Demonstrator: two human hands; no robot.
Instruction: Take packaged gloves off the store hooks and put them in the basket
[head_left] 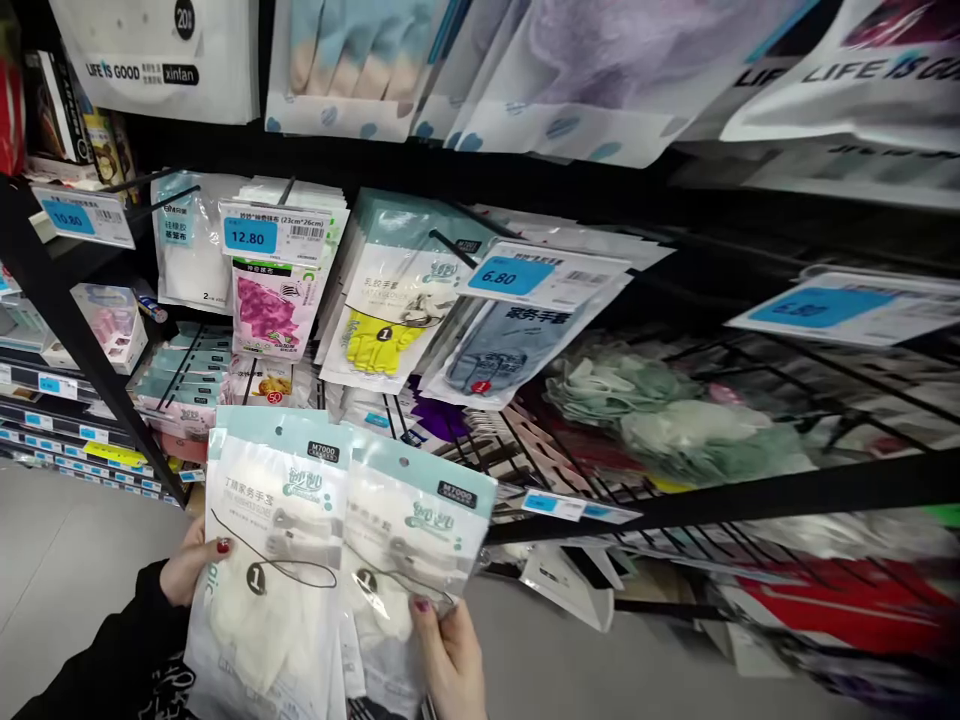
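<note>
My left hand (187, 562) grips the left edge of a glove packet (274, 640), its thumb lying on the front. Through the clear window, white gloves show under a teal and white top. A second packet of the same kind (386, 500) overlaps behind it on the right. My right hand (452, 655) pinches this one at its right side, thumb in front. Both packets are held upright, side by side, below the hanging goods. Fingers behind the packets are hidden.
Just beyond hang packets with yellow gloves (382, 340), blue-grey gloves (495, 345) and a pink cloth (266, 310). Hooks carry price tags, one reading 6.80 (517, 275). Mesh bath puffs (622, 385) lie on a wire shelf at right. Grey floor (52, 560) shows below.
</note>
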